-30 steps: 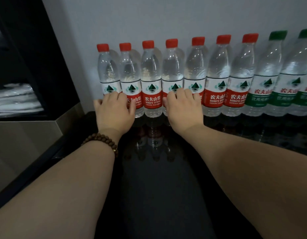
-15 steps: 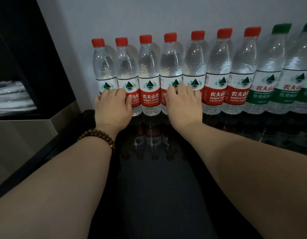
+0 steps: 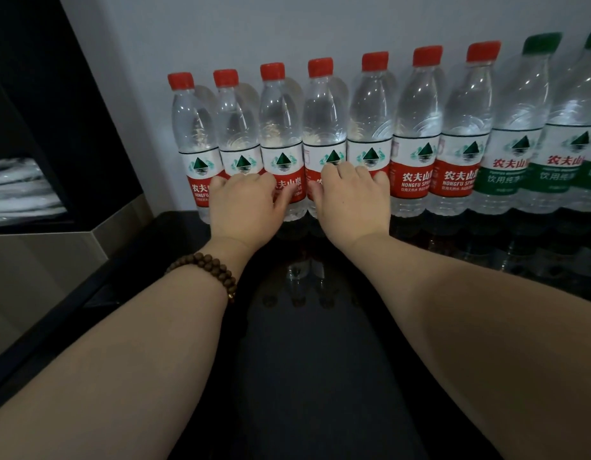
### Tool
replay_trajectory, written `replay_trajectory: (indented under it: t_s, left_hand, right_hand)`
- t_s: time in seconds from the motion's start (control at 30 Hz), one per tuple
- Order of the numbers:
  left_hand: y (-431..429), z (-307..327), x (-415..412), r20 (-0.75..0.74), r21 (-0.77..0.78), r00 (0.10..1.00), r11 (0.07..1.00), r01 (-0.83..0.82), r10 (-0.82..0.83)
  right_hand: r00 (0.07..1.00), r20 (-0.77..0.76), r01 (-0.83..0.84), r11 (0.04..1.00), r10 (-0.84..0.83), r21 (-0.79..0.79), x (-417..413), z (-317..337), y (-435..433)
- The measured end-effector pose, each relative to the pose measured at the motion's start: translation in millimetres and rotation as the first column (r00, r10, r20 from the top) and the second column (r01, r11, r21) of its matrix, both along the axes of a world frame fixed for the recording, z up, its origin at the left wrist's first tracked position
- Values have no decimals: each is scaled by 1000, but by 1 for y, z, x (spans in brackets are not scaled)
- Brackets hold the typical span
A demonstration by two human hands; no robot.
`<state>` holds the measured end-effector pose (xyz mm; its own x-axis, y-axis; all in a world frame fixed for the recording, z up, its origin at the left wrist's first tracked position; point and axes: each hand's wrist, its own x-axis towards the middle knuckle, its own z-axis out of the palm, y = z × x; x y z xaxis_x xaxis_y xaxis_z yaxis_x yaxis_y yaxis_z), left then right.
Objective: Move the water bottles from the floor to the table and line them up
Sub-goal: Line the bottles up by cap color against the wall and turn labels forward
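Several red-capped water bottles stand upright in a tight row against the wall, at the back of the glossy black table. Green-capped bottles continue the row to the right. My left hand, with a bead bracelet on its wrist, presses its fingers on the label of the second bottle from the left, and its thumb touches the third. My right hand lies with its fingers against the labels of the fourth and fifth bottles. Neither hand wraps round a bottle.
A pale wall rises directly behind the row. To the left stand a dark cabinet and a grey ledge, with the table's left edge beside them. The row runs past the right edge of the view.
My left hand has slid to the right along the row, from the first two bottles onto the second and third. My right hand has stayed on the same bottles.
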<state>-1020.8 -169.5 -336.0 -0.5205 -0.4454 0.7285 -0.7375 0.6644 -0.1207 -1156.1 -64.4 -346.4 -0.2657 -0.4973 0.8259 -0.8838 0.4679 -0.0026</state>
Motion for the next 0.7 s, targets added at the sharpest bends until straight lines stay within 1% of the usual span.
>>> replay_trajectory:
  t_s: [0.1,0.23,0.3,0.5,0.7]
  left_hand:
    - [-3,-1,2,-34,11,999,999,30,-30]
    - [-5,-3,3,-54,19,997,998,59,-58]
    - [-7,-3,3,-49,19,997,998,61,-60]
    - [-8,-3,3,-26,0,997,998,69,-69]
    - [-6,-2,2,50,-20,997,998,61,-60]
  right_hand:
    - [1000,12,-9,999,8,49,0,0,1]
    - [989,142,-59,993,44,105,3,0,1]
    - [983,179,-64,990,40,128,4,0,2]
    - [978,204,-64,985,31,158,1,0,0]
    - [979,196,-94,984,63,152,2,-1,0]
